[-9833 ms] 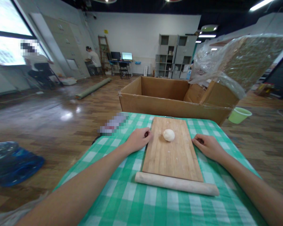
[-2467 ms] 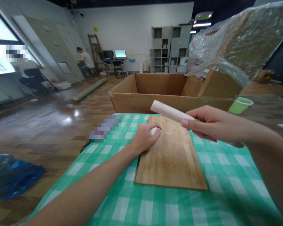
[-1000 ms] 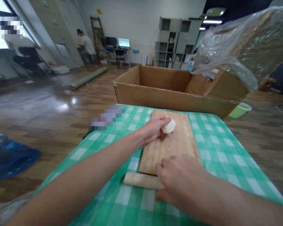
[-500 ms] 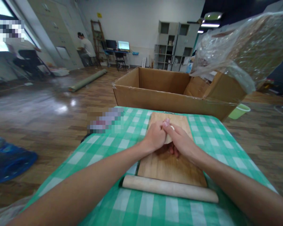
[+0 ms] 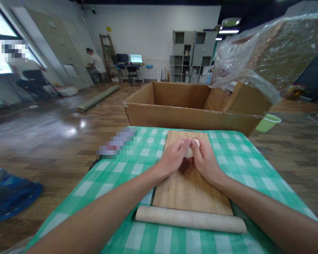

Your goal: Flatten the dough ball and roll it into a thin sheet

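Observation:
A small white dough ball (image 5: 189,151) sits on the far half of a wooden cutting board (image 5: 190,187). My left hand (image 5: 172,157) cups it from the left and my right hand (image 5: 205,159) from the right, fingers curled around it, so only a sliver of dough shows between them. A wooden rolling pin (image 5: 190,219) lies crosswise against the board's near edge, touched by neither hand. Everything rests on a table with a green and white checked cloth (image 5: 243,160).
An open cardboard box (image 5: 185,114) stands just beyond the table's far edge. Crinkled clear plastic wrap (image 5: 270,56) hangs at upper right. A green basin (image 5: 267,122) sits on the wooden floor to the right, a blue bag (image 5: 7,195) at left. A person works at desks far back.
My right hand set the rolling pin down at the board's near edge and joined the left hand on the dough. Both hands have since closed tighter around the ball.

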Tool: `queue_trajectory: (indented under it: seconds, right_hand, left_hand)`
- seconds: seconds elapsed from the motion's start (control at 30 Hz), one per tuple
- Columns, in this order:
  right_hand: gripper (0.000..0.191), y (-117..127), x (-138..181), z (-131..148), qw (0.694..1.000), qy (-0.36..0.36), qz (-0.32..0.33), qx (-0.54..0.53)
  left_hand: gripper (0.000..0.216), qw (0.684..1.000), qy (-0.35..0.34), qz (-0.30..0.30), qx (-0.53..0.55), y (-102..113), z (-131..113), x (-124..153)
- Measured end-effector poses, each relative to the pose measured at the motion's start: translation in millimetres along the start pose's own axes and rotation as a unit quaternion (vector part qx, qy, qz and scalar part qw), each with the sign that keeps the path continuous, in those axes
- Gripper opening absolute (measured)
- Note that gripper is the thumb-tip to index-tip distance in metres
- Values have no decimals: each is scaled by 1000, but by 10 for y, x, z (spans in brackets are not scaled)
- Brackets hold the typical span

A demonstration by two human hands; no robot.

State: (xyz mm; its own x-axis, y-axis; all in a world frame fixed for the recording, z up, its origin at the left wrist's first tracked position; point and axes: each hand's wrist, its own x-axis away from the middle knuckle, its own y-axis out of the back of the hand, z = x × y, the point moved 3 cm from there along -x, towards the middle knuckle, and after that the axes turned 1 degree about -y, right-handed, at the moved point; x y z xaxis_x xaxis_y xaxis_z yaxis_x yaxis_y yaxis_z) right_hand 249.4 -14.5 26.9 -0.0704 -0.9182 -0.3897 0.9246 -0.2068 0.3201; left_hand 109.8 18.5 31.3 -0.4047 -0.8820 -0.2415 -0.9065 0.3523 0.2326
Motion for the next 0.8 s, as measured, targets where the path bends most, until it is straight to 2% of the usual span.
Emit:
queue_trajectory:
  seconds: [0.1, 0.2, 0.3, 0.37, 0.43, 0.6, 0.7, 0.8]
  right_hand:
    - [45, 3, 28, 15, 999, -17, -15, -48]
    - [49, -19, 35, 23, 989, -88, 7, -121]
    - [59, -38, 19, 6, 980, -148, 35, -125]
    - [65, -32, -6, -7, 987, -134, 38, -81]
    - [68, -20, -31, -16, 995, -90, 35, -27]
    - [60, 36, -24, 40, 997, 23, -7, 78]
    - [57, 73, 5, 115, 993, 59, -44, 96]
    - [59, 100, 16, 115, 996, 33, -78, 41]
  left_hand:
    - [60, 997, -39, 7, -61, -3, -42, 12]
    - [55, 992, -76, 5, -96, -12, -63, 35]
    - [52, 988, -96, 13, -119, -28, -49, 46]
    - [52, 986, -90, -1, -138, -23, -28, 39]
    - [53, 985, -83, -21, -147, -14, -13, 29]
    - [57, 989, -50, -40, -133, 2, 2, 16]
    - [61, 994, -47, -2, -102, 1, -9, 23]
    - [63, 993, -60, 52, -82, -12, -20, 37]
